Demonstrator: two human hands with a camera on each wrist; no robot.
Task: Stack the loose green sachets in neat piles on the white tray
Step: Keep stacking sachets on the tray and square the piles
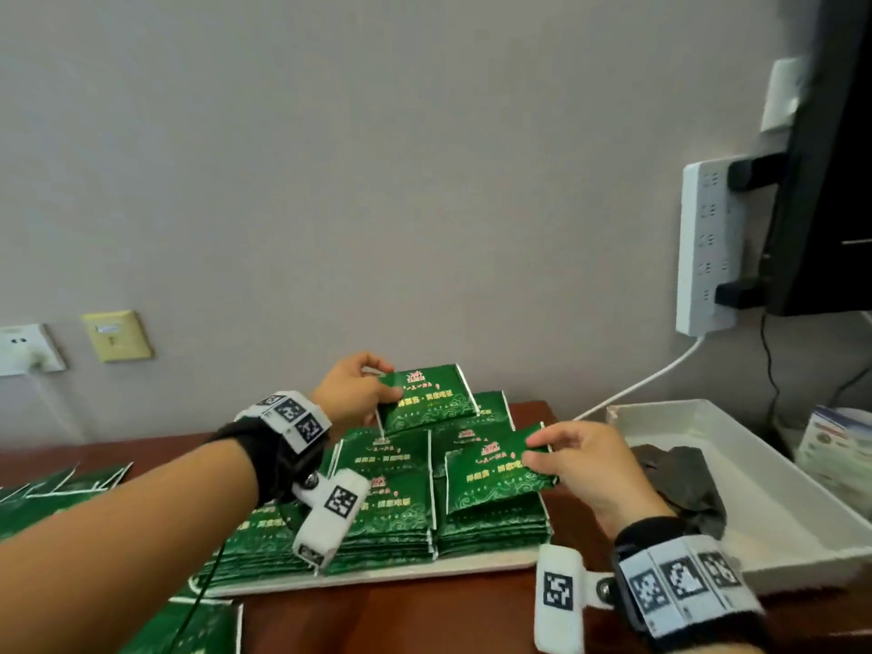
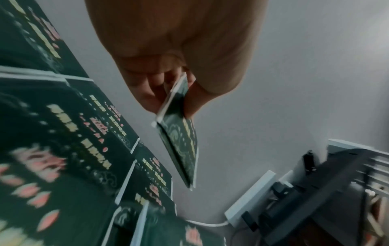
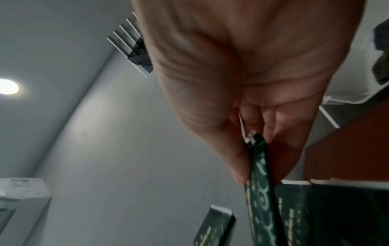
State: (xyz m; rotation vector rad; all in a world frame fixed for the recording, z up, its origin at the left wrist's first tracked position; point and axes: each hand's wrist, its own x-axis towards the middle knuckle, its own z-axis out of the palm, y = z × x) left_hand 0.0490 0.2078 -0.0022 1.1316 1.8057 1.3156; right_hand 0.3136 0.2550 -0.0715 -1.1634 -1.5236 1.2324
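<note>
Just above the stacked piles (image 1: 387, 502) on the white tray (image 1: 424, 566), mid-frame, bare wall leaves room behind. My left hand (image 1: 351, 391) pinches one green sachet (image 1: 427, 396) by its edge; my right hand (image 1: 590, 464) pinches another sachet (image 1: 490, 469) lower right.

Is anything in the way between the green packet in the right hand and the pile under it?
Nothing visible. The right hand pinches a green sachet tilted just above the front right pile on the white tray. Only air shows between them.
</note>
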